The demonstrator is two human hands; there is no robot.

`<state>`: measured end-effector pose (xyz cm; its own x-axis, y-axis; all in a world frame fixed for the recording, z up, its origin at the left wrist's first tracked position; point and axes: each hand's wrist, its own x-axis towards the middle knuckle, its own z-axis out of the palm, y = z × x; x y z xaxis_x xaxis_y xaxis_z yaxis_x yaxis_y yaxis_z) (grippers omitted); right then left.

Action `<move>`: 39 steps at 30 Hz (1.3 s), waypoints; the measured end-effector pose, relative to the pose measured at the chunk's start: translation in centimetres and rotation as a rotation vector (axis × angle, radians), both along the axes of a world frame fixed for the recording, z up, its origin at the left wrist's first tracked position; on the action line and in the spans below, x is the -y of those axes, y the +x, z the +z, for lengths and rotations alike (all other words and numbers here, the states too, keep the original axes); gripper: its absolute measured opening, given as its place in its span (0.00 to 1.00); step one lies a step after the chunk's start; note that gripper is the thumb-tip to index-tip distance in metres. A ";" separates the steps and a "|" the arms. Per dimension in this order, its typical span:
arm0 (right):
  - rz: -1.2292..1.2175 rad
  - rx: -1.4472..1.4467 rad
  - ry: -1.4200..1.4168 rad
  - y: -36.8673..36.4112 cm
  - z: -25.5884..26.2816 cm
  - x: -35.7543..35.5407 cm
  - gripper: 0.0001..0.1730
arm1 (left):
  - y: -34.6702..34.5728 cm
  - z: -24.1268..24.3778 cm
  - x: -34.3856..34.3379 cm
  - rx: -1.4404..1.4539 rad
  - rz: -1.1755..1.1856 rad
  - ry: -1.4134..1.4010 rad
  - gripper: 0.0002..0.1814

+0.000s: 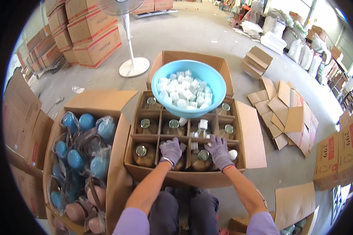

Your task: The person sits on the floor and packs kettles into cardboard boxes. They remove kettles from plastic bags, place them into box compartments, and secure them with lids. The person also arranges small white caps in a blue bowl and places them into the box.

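Both my hands wear grey-purple gloves and reach into a divided cardboard box (182, 173) of glass bottles. My left hand (171, 150) lies over a front compartment, its fingers bent at a bottle's top; whether it grips anything is hidden. My right hand (219, 152) is over the front row, fingers spread, by a small white piece, right of an open bottle mouth (203, 154). White stoppers stand on or lie beside some bottles, one a white stopper (203, 124) in the middle row. A light-blue plastic basin (189, 113) full of white translucent stoppers (184, 89) rests on the box's back part.
At left, an open carton (114, 164) holds blue lids (76, 159) and pink lids (75, 212) in plastic wrap. Behind stand a pedestal fan (134, 67) and stacked cartons (98, 48). Flattened cardboard (282, 114) lies on the floor at right, near printed cartons (338, 152).
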<state>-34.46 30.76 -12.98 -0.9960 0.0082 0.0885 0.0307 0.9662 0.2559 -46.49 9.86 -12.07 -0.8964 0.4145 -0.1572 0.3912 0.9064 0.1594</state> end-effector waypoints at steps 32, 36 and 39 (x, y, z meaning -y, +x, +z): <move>0.170 -0.322 -0.657 -10.1 -0.8 -4.4 0.34 | -17.4 -3.0 7.6 -0.253 0.044 -0.137 0.28; 0.078 -0.388 -0.477 -8.9 -2.9 -2.6 0.33 | -13.5 -0.9 2.6 -0.378 -0.124 0.190 0.22; -0.081 -0.355 -0.861 -8.0 -2.5 -3.3 0.29 | -10.6 -2.5 -2.0 -0.308 -0.267 0.345 0.22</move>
